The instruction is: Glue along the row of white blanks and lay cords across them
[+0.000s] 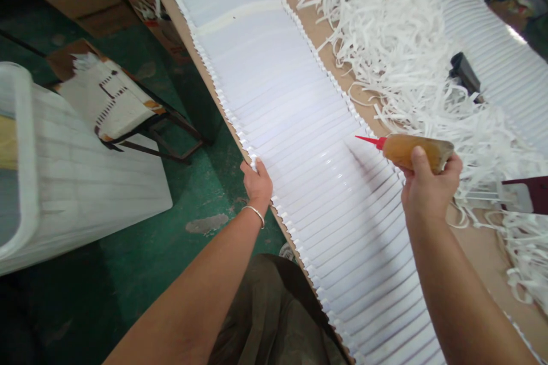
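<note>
A long row of overlapping white sheets (299,125) runs up the brown table (479,239). My right hand (428,188) is closed round an amber glue bottle (413,150). Its red nozzle (368,140) points left, just over the right edge of the sheets. My left hand (257,181) rests on the left edge of the row at the table's rim, fingers curled over the sheet edges. A thin bangle (253,214) sits on that wrist.
A heap of white paper strips (406,51) covers the table to the right. A black object (464,71) lies in it, a dark red object (528,194) at the far right. Another sheet row (492,40) lies beyond. A white container (64,177) and a stool (115,102) stand on the green floor at left.
</note>
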The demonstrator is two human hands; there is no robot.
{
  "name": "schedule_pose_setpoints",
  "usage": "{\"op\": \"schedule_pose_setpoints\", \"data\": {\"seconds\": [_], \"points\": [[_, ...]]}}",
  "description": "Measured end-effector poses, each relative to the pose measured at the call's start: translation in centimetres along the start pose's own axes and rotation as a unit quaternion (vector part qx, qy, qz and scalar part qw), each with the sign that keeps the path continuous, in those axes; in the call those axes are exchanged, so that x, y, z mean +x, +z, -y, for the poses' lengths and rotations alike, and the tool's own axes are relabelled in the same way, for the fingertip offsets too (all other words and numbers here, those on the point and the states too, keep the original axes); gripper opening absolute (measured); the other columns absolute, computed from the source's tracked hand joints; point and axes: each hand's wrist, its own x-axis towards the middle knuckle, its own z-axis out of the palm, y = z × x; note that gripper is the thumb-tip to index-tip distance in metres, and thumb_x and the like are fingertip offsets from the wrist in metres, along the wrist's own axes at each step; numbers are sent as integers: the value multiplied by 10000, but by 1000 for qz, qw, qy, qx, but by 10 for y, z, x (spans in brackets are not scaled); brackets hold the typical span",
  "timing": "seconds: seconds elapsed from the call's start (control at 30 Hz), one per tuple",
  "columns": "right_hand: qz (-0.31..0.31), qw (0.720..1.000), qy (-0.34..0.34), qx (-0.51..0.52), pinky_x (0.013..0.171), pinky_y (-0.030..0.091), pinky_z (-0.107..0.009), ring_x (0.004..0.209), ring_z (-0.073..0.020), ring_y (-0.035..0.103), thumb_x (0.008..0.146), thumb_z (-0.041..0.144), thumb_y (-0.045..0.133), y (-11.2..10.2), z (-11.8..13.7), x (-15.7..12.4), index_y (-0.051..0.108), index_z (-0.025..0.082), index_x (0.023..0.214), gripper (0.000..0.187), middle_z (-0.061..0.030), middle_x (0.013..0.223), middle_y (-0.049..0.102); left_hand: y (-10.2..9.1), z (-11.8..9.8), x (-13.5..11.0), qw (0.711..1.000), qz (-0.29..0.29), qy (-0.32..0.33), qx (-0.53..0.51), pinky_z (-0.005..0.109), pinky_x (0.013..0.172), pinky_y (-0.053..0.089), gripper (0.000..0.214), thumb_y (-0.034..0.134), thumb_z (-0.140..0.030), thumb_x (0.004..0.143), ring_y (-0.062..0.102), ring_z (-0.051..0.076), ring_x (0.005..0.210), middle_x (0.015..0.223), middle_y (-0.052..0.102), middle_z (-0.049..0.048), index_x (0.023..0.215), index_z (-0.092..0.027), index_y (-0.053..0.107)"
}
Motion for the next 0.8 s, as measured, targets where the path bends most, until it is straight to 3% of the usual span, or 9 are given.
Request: {"op": "schedule_pose_setpoints", "data": {"seconds": [0.1,0.23,0.57,0.8], "points": [[0,993,87,85,814,653,-531,960,-245,712,712,475,850,3,-19,38,534,236,1048,520,-25,1095,652,1,1,1,1000,-6,5,1,407,953,529,345,452,-408,1022,703,311,1068,1140,698,223,1221,-130,498],[4,989,107,101,766,668,-502,946,-229,710,670,477,879,14,-40,59,528,215,1005,551,-15,1049,658,2,2,3,1000,-16,21,-16,395,970,525,332,466,-391,1012,693,304,1095,1157,694,224,1214,-131,500],[-30,991,116,64,730,669,-474,983,-242,712,668,464,868,34,-57,70,491,224,1063,597,-40,1165,635,3,4,4,999,-17,28,-7,412,986,520,343,441,-410,1013,677,312,1124,1157,688,229,1205,-132,498],[-25,990,127,57,682,671,-455,914,-216,701,622,454,888,42,-59,64,501,235,1048,616,-1,1088,643,3,5,3,1000,-16,24,-8,393,948,531,314,454,-416,1010,691,294,1073,1115,699,196,1178,-155,502]]}}
